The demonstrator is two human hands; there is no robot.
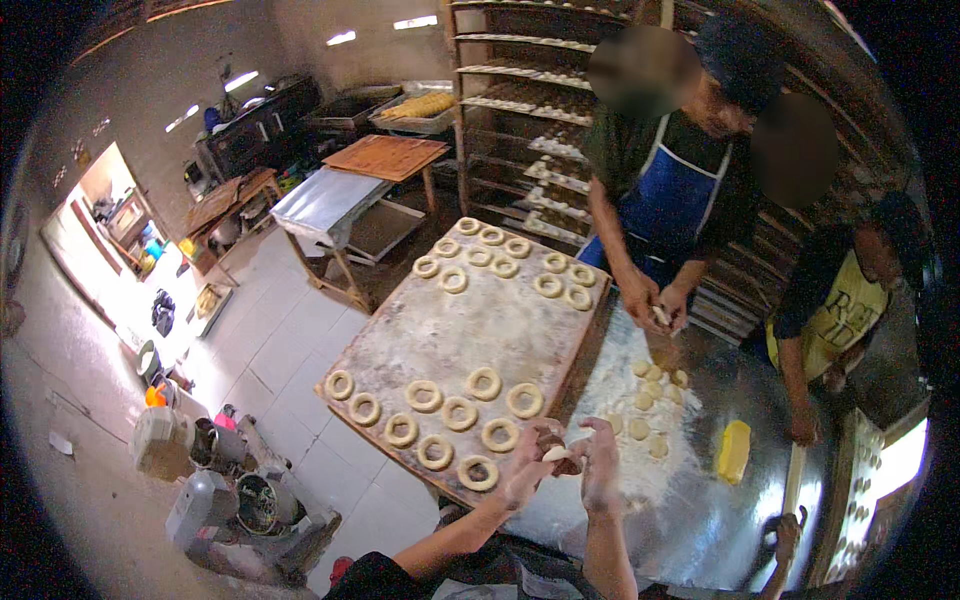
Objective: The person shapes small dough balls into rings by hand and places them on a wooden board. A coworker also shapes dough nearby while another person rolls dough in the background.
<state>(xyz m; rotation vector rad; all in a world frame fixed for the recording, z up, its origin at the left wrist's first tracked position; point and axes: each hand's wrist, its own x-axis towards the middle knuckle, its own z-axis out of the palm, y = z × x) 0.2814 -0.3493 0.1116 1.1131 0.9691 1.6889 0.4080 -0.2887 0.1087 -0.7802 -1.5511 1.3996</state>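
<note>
In front of me, over the near edge of the work surface, my left hand is closed around a small pale piece of dough. My right hand meets it from the other side, its fingers bent and closed at the dough. Close to my left hand, several dough rings lie on the near part of a floured wooden board. More rings sit at the board's far end. Flattened rounds of dough rest on scattered flour to the right of my hands.
Across the metal table, a person in a blue apron holds a bit of dough. Another person in a yellow apron stands at the right. A yellow block lies on the table. Loaded shelves stand behind; mixers stand lower left.
</note>
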